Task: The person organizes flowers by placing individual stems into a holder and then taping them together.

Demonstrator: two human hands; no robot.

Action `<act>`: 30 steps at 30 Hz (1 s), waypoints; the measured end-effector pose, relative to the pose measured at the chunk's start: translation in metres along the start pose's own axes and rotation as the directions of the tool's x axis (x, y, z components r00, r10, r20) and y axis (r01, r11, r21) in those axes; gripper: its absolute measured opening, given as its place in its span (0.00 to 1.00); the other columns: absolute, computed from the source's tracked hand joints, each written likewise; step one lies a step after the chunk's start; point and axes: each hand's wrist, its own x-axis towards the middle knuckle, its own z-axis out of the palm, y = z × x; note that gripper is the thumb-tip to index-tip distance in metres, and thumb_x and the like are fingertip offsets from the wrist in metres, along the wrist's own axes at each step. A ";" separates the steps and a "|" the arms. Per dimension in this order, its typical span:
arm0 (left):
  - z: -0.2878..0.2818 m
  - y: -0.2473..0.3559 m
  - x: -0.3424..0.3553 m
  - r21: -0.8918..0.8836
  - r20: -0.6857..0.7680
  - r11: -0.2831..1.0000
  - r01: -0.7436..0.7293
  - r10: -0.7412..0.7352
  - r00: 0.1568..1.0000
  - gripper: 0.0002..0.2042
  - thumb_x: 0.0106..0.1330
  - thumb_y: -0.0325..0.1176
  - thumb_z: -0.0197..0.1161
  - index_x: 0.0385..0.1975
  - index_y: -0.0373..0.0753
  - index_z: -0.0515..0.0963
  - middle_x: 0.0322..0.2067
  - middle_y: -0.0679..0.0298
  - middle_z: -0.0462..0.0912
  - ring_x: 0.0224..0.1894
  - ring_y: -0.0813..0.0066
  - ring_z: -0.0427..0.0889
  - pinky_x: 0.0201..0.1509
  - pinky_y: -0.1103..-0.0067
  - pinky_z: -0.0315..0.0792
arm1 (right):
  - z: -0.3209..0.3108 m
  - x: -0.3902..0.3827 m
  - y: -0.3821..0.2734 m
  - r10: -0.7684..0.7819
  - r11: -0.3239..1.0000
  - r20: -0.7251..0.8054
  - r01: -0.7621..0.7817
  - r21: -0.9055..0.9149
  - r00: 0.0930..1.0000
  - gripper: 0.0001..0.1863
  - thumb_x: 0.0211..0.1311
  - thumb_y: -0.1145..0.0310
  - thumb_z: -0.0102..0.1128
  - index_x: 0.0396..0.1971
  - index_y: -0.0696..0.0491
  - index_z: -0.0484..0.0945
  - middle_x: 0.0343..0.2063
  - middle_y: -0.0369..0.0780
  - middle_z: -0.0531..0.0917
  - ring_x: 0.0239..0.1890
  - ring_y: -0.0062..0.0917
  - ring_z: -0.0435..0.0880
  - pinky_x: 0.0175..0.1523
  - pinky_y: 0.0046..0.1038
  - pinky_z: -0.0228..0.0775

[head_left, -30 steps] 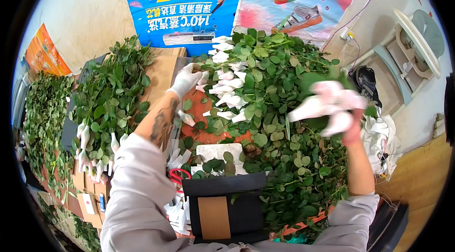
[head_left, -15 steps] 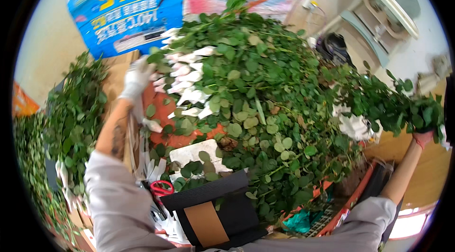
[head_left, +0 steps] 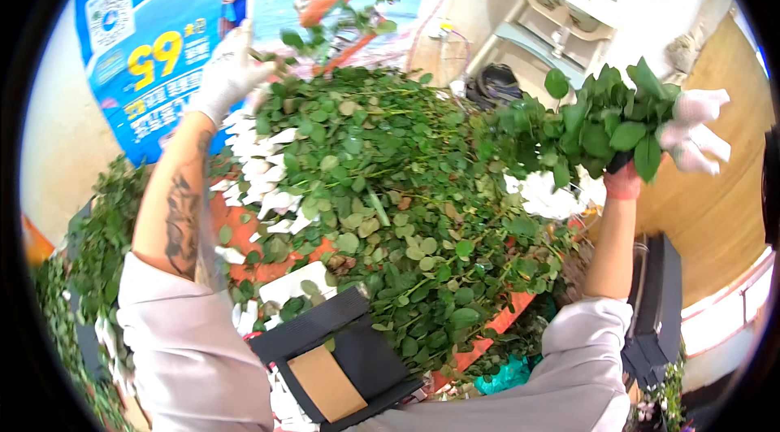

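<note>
My gloved left hand is raised at the upper left, gripping a rose stem whose leaves stick up in front of the posters. My right hand, mostly behind foliage, is closed on a leafy bunch of roses with white-sleeved heads at its right end. Between my arms lies a large pile of rose stems, with a row of white-sleeved heads along its left side. A black pad with a brown strip sits near my body.
Another leafy heap is at the left. Posters cover the back wall. A high chair, a dark bag and crumpled white cloth are behind the pile. Dark padded items and a green plastic bag are at lower right.
My left hand has risen, with leaves now showing above it. My right hand swung out rightward with the bunch, then came up and slightly inward. The whole view has shifted with my head.
</note>
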 end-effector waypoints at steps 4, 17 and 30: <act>-0.050 0.019 -0.071 -0.057 0.075 0.985 -0.160 0.165 0.984 0.28 0.57 0.34 0.61 0.58 0.34 0.65 0.56 0.49 0.71 0.59 0.55 0.69 0.64 0.70 0.62 | 0.000 -0.031 0.021 0.122 0.991 0.331 -0.132 0.007 0.936 0.34 0.63 0.45 0.44 0.63 0.52 0.59 0.58 0.41 0.67 0.59 0.34 0.67 0.65 0.38 0.58; -0.187 0.196 -0.251 -0.840 0.043 0.537 0.072 -0.067 0.997 0.47 0.47 0.41 0.73 0.65 0.33 0.52 0.63 0.54 0.60 0.66 0.58 0.60 0.67 0.65 0.56 | 0.181 -0.171 0.017 -0.132 0.756 0.950 0.649 -0.089 0.284 0.24 0.61 0.51 0.45 0.44 0.56 0.76 0.47 0.44 0.77 0.50 0.37 0.75 0.56 0.37 0.65; -0.205 0.258 -0.296 -0.610 -0.249 0.751 -0.252 0.121 0.961 0.42 0.35 0.38 0.78 0.55 0.32 0.66 0.52 0.47 0.71 0.60 0.43 0.67 0.64 0.54 0.57 | 0.161 -0.317 0.034 -0.104 0.949 0.841 0.306 -0.076 0.532 0.22 0.40 0.66 0.66 0.38 0.58 0.77 0.36 0.46 0.80 0.37 0.41 0.81 0.42 0.37 0.74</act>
